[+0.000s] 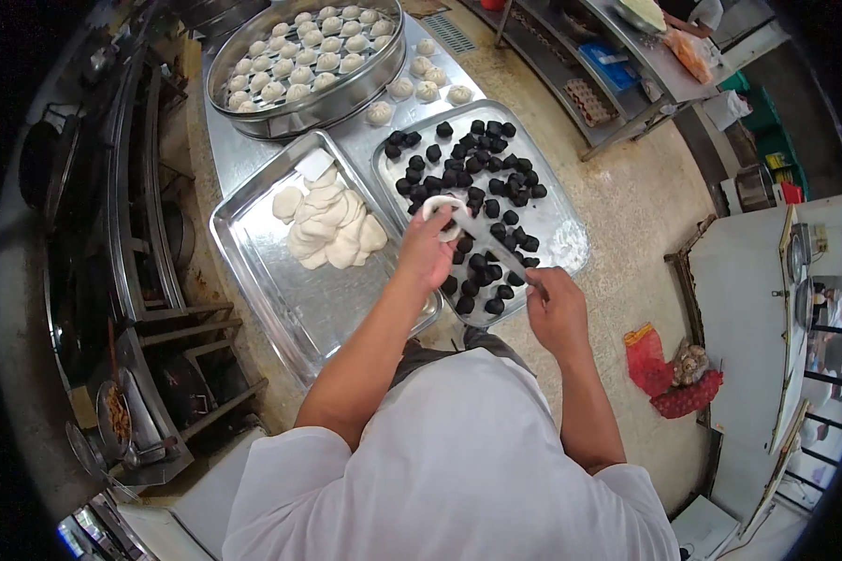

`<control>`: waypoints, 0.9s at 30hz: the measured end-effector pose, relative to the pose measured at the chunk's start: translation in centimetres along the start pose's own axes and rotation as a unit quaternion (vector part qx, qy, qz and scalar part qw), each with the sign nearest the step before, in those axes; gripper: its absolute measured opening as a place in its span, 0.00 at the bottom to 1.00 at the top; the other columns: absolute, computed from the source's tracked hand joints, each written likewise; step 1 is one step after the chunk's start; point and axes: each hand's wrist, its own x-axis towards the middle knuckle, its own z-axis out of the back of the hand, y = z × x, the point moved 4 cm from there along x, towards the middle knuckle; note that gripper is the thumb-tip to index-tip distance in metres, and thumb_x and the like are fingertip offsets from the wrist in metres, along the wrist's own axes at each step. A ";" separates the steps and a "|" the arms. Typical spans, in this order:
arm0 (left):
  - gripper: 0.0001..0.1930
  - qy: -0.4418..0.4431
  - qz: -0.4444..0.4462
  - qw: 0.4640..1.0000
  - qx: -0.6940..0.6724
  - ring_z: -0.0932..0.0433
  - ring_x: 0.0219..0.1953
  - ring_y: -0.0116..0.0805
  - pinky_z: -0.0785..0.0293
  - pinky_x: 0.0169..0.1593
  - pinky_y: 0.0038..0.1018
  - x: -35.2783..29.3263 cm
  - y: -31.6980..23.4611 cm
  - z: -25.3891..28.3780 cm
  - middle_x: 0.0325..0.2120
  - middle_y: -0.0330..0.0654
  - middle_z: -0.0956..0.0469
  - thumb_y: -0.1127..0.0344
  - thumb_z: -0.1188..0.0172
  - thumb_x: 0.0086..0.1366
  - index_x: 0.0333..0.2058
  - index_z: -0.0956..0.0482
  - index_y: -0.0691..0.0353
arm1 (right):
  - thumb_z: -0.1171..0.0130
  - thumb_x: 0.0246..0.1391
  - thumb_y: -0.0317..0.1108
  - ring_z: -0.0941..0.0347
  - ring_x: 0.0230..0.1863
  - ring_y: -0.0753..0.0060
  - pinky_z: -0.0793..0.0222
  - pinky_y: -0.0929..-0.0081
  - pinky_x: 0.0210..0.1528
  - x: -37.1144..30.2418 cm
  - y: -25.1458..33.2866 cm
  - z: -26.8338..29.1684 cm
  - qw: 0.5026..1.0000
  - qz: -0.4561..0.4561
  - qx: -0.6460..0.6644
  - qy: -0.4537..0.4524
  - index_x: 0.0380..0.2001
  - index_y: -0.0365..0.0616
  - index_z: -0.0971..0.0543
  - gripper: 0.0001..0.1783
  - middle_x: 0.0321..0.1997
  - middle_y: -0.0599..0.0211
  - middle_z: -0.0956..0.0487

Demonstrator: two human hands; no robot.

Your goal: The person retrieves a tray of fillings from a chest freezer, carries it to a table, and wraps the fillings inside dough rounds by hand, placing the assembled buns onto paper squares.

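My left hand (423, 251) holds a round white dough wrapper (437, 202) over the right-hand tray, its fingers curled round the edge. My right hand (558, 305) grips a flat, pale spatula (503, 254) whose far end reaches to the wrapper. Whether any filling lies in the wrapper is hard to make out. Below both hands, many black filling balls (485, 150) are spread over a metal tray (554, 224). To the left, a deeper metal tray (299, 304) carries a heap of flat dough wrappers (332, 224) and a small white square piece (315, 165).
A large round steamer (290, 122) full of pleated buns (299, 73) stands at the table's far end, with several more buns (428, 91) beside it. Metal racks (145, 234) line the left. Red mesh bags (669, 374) lie on the floor at right. Another person (706, 14) is far right.
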 end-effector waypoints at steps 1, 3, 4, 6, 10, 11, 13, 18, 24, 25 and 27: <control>0.10 0.000 -0.037 0.999 0.038 0.22 0.47 0.43 0.23 0.52 0.33 0.1 -0.4 0.4 0.42 0.47 0.23 0.70 0.46 0.67 0.45 0.28 0.67 | 0.46 0.50 0.25 0.25 0.30 0.53 0.29 0.62 0.32 -0.4 -0.8 0.0 1.000 -0.001 -0.002 -0.002 0.40 0.41 0.24 0.11 0.33 0.56 0.24; 0.10 0.001 -0.044 0.999 0.031 0.22 0.47 0.40 0.24 0.54 0.32 0.1 -1.4 1.1 0.43 0.45 0.23 0.70 0.46 0.67 0.45 0.28 0.67 | 0.46 0.51 0.25 0.26 0.29 0.57 0.30 0.64 0.33 -1.7 -4.5 -0.2 0.983 -0.135 0.100 -0.078 0.39 0.39 0.25 0.10 0.31 0.55 0.24; 0.11 0.022 -0.045 0.998 0.024 0.22 0.48 0.41 0.24 0.55 0.31 -0.6 -2.1 0.8 0.43 0.45 0.23 0.69 0.46 0.68 0.46 0.29 0.67 | 0.46 0.52 0.25 0.26 0.31 0.59 0.30 0.65 0.35 -2.3 -5.9 -0.2 0.975 -0.191 0.079 -0.078 0.40 0.38 0.25 0.10 0.30 0.54 0.24; 0.15 0.074 -0.049 0.994 0.060 0.23 0.49 0.41 0.25 0.56 0.29 -1.8 -2.9 0.3 0.44 0.45 0.24 0.65 0.45 0.67 0.49 0.30 0.66 | 0.46 0.52 0.25 0.26 0.31 0.56 0.30 0.64 0.36 -3.5 -9.2 -1.4 0.973 -0.217 0.029 -0.073 0.40 0.39 0.25 0.11 0.30 0.53 0.24; 0.19 0.075 0.016 0.993 0.094 0.23 0.51 0.41 0.25 0.55 0.28 -4.1 -2.2 -0.3 0.47 0.46 0.24 0.62 0.43 0.66 0.52 0.31 0.65 | 0.45 0.51 0.26 0.27 0.31 0.50 0.31 0.59 0.37 -4.8 -13.1 -4.2 0.971 -0.224 -0.050 -0.061 0.41 0.39 0.25 0.12 0.29 0.53 0.24; 0.19 0.074 0.016 0.993 0.095 0.23 0.51 0.41 0.25 0.55 0.28 -4.5 -2.0 -0.2 0.47 0.46 0.24 0.62 0.43 0.66 0.52 0.31 0.65 | 0.45 0.51 0.26 0.27 0.31 0.50 0.31 0.59 0.37 -5.2 -13.6 -4.7 0.971 -0.224 -0.049 -0.061 0.41 0.39 0.25 0.12 0.29 0.53 0.24; 0.18 0.076 0.021 0.995 0.060 0.23 0.51 0.42 0.24 0.54 0.28 -5.3 -1.8 0.1 0.47 0.46 0.24 0.62 0.44 0.67 0.52 0.31 0.64 | 0.45 0.51 0.26 0.27 0.31 0.48 0.31 0.58 0.36 -4.4 -11.5 -4.7 0.982 -0.119 -0.119 -0.089 0.39 0.39 0.24 0.11 0.29 0.52 0.25; 0.18 0.065 0.031 0.997 -0.021 0.22 0.48 0.39 0.22 0.51 0.30 -7.1 -1.8 0.1 0.46 0.47 0.23 0.62 0.41 0.65 0.50 0.29 0.64 | 0.41 0.50 0.30 0.29 0.28 0.53 0.32 0.64 0.33 -2.6 -8.3 -3.3 0.979 -0.205 -0.002 -0.006 0.32 0.39 0.24 0.07 0.28 0.55 0.25; 0.08 -0.021 0.043 0.997 0.061 0.21 0.43 0.37 0.21 0.48 0.31 -8.0 -0.6 0.5 0.37 0.44 0.23 0.73 0.44 0.64 0.42 0.27 0.63 | 0.39 0.52 0.33 0.29 0.26 0.73 0.35 0.75 0.28 -0.1 -1.0 -4.6 0.990 -0.045 0.124 0.054 0.27 0.37 0.24 0.09 0.22 0.64 0.26; 0.08 -0.022 0.042 0.997 0.060 0.21 0.43 0.37 0.21 0.48 0.31 -8.2 -0.6 0.1 0.37 0.44 0.23 0.73 0.44 0.64 0.42 0.27 0.63 | 0.39 0.53 0.32 0.29 0.27 0.78 0.35 0.76 0.27 0.1 -0.4 -4.6 0.984 -0.028 0.170 0.035 0.27 0.37 0.24 0.09 0.21 0.67 0.25; 0.12 -0.033 0.048 0.998 0.036 0.22 0.44 0.36 0.23 0.47 0.31 -8.6 -0.7 -0.4 0.40 0.44 0.24 0.74 0.44 0.62 0.44 0.29 0.63 | 0.39 0.54 0.32 0.29 0.27 0.79 0.34 0.76 0.29 -0.4 -0.7 -5.0 0.970 -0.106 0.210 0.060 0.28 0.38 0.23 0.08 0.23 0.68 0.24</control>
